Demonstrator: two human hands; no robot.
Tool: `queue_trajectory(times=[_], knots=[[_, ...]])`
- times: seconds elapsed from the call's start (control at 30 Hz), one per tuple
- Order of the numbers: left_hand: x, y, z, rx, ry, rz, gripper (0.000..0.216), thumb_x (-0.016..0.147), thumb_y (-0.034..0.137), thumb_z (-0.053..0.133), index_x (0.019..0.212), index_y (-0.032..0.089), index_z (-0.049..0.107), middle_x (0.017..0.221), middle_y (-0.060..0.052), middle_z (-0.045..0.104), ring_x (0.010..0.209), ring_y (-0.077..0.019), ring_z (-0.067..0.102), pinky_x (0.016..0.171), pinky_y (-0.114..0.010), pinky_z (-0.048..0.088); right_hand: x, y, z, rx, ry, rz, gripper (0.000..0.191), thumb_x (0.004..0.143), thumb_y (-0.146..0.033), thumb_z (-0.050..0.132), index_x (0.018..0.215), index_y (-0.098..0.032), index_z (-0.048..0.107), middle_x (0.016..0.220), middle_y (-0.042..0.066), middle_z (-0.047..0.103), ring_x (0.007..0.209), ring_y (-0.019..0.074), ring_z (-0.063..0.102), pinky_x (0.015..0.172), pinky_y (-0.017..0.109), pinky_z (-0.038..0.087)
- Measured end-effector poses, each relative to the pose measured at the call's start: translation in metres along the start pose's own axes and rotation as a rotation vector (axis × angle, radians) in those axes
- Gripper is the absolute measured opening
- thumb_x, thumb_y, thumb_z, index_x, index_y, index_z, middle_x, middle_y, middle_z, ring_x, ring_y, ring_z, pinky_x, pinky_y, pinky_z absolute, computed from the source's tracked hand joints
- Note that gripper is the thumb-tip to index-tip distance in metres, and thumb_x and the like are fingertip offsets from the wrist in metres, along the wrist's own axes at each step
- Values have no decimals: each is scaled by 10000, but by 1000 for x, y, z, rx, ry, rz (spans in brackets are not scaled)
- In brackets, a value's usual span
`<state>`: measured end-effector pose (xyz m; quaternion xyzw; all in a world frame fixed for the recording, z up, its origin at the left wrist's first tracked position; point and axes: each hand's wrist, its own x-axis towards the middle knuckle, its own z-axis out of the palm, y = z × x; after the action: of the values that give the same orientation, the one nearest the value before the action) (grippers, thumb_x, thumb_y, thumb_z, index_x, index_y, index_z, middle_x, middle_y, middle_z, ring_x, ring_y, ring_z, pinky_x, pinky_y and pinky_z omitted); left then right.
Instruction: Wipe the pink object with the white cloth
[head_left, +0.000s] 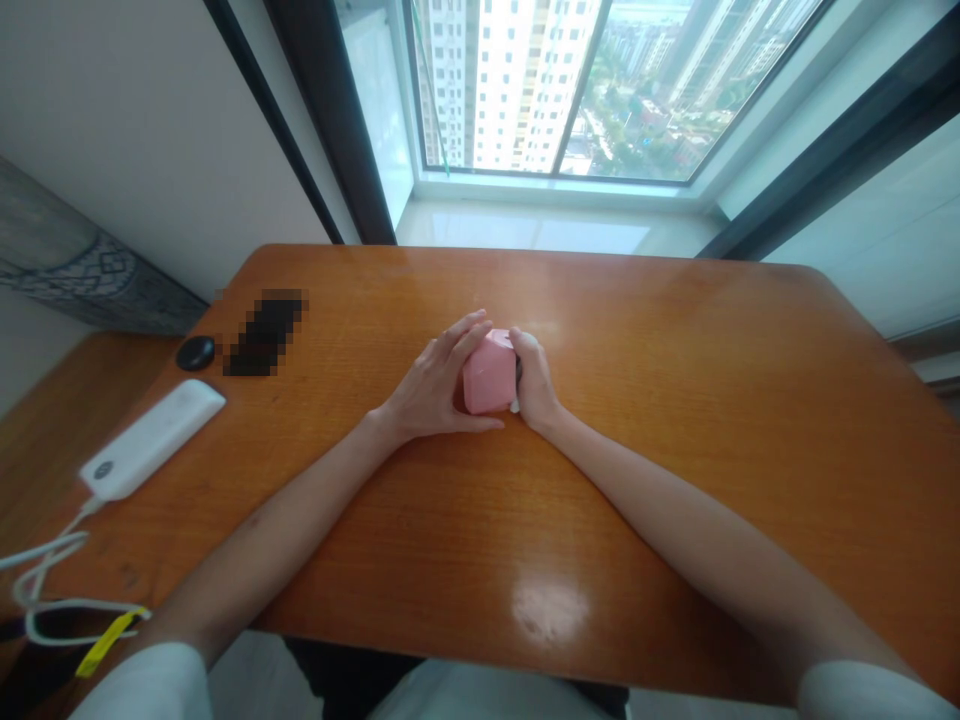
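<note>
A small pink box-shaped object (489, 376) sits near the middle of the orange-brown wooden table (675, 400). My left hand (435, 385) cups its left side, fingers curled over the top edge and thumb along the base. On the object's right side, my right hand (534, 382) presses with its fingers wrapped behind. A bit of white shows under the object by my right hand; what it is I cannot make out. Both forearms rest on the tabletop.
At the table's left lie a white power bank (150, 438) with a white cable (52, 590) and yellow tag, a round black item (196, 352), and a blurred dark rectangle (264, 332). A large window (570, 90) rises beyond the far edge.
</note>
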<state>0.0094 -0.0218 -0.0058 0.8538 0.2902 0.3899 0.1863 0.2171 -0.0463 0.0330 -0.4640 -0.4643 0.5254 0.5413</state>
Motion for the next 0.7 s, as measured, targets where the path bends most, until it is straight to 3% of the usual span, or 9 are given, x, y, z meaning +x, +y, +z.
queue_trajectory(times=[0.13,0.23,0.33,0.5,0.53,0.6,0.7], knots=[[3,3,-4,80,-7,85,1329,879,731,1050,1905,359,292,1913,-230,470,1764,-480,536,1419,-714,533,2,1,-1,4,-5,-19,793,970,-1028,615,726,-280,513,669,-4,505,622,164,448,549,325,362],[6,9,-7,17,9,70,1288,815,679,1103,1838,318,408,1781,-218,606,1654,-462,653,1372,-657,600,0,3,-2,-31,-1,-34,779,974,-1022,609,747,-281,531,689,5,514,650,177,465,564,333,373],[7,13,-7,-71,36,-32,1282,731,738,1116,1764,283,509,1671,-200,691,1492,-444,757,1255,-598,675,-3,5,-2,-57,13,-58,760,950,-1005,656,760,-275,566,690,1,517,652,175,469,565,331,382],[3,6,1,-282,-20,-242,1109,936,859,904,1782,262,507,1501,-165,789,1140,-337,843,1010,-503,726,-5,3,0,-41,-1,-9,752,936,-998,682,763,-274,578,632,-22,502,594,160,457,532,314,376],[2,4,2,-286,-20,-236,1125,956,863,886,1818,274,467,1538,-176,774,1173,-349,841,1034,-522,724,-5,3,0,-33,1,-8,746,941,-990,684,765,-273,578,636,-22,509,602,161,466,538,311,388],[0,0,4,-223,5,-164,1247,923,860,931,1888,311,364,1729,-217,657,1424,-427,777,1197,-615,679,-2,2,1,-18,10,-13,731,952,-971,693,768,-272,582,655,-20,523,628,164,482,558,310,407],[0,-1,1,-61,8,-10,1409,807,842,1045,1909,364,309,1938,-231,422,1763,-510,507,1415,-732,512,3,3,0,19,43,-25,724,964,-955,699,754,-276,564,687,-19,525,658,166,476,590,316,409]])
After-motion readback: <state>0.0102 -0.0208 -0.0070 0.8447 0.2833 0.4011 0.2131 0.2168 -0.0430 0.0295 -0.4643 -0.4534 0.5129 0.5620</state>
